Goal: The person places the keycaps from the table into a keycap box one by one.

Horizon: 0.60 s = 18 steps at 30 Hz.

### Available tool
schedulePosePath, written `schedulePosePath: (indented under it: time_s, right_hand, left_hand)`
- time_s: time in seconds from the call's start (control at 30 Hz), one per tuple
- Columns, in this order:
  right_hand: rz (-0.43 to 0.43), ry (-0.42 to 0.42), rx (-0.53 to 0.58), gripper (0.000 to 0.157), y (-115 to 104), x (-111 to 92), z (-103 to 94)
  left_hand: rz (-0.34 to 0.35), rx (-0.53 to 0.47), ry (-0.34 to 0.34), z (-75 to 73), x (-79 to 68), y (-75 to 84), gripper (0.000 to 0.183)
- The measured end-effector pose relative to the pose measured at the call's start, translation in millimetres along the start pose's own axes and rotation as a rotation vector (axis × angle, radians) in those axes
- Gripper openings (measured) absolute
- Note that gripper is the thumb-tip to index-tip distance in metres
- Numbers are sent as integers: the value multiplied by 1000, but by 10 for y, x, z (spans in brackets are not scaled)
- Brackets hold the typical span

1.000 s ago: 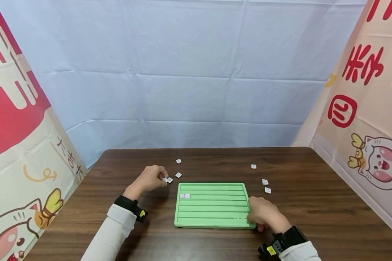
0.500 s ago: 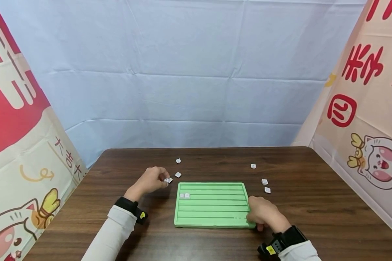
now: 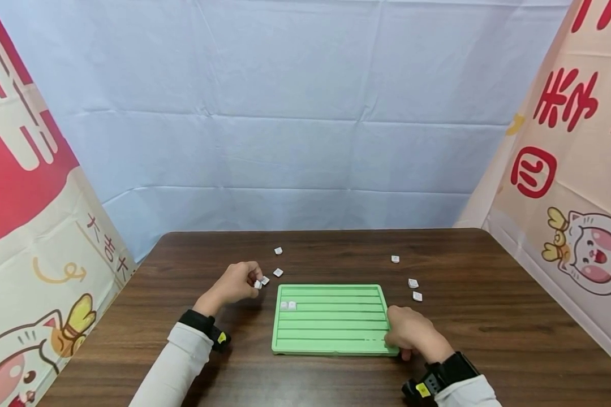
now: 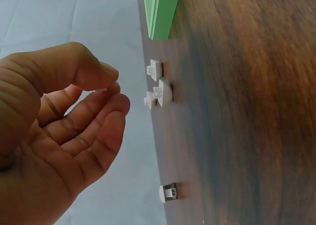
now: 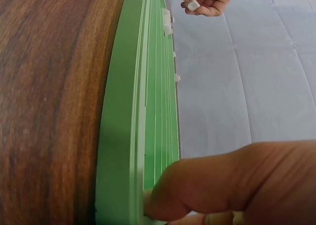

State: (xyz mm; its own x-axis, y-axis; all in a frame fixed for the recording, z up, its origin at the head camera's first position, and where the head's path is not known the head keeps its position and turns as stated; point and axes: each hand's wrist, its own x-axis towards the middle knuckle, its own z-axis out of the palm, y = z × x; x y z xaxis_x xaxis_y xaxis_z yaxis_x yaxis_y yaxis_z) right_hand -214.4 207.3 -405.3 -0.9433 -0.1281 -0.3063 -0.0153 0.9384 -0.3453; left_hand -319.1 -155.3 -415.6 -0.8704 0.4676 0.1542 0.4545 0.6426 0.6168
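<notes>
My left hand (image 3: 236, 281) pinches a white keycap (image 3: 258, 285) between thumb and fingertips, left of the green ridged board (image 3: 331, 325). In the left wrist view, only a sliver of the pinched keycap (image 4: 100, 90) shows under the thumb; the right wrist view shows its face beyond the board. Another keycap (image 3: 265, 280) lies right beside those fingertips on the table. Two keycaps (image 3: 288, 306) sit side by side in a row at the board's left end. My right hand (image 3: 411, 332) grips the board's near right corner, the thumb (image 5: 165, 198) on its rim.
Behind the left hand's fingers lie two more loose keycaps (image 3: 278, 272). Right of the board, three keycaps (image 3: 413, 283) are spread over the brown wooden table (image 3: 336, 254). A pale blue cloth (image 3: 305, 141) hangs behind the table, with printed cloths on both sides.
The left hand shifts slightly right and toward the person, and the keycap in its fingertips has turned and come nearer the person. The right hand and the board stay where they were.
</notes>
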Motion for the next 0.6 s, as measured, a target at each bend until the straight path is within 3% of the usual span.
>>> schedulePosePath:
  time_s: [0.33,0.6]
  right_hand:
    - [7,-11,11,13,-4,0,-7]
    - [5,3,10,13,-17,-10,-16]
  left_hand:
    - [28,17,-24,35,3,-8,19]
    - [56,43,14,58,18,-10,16]
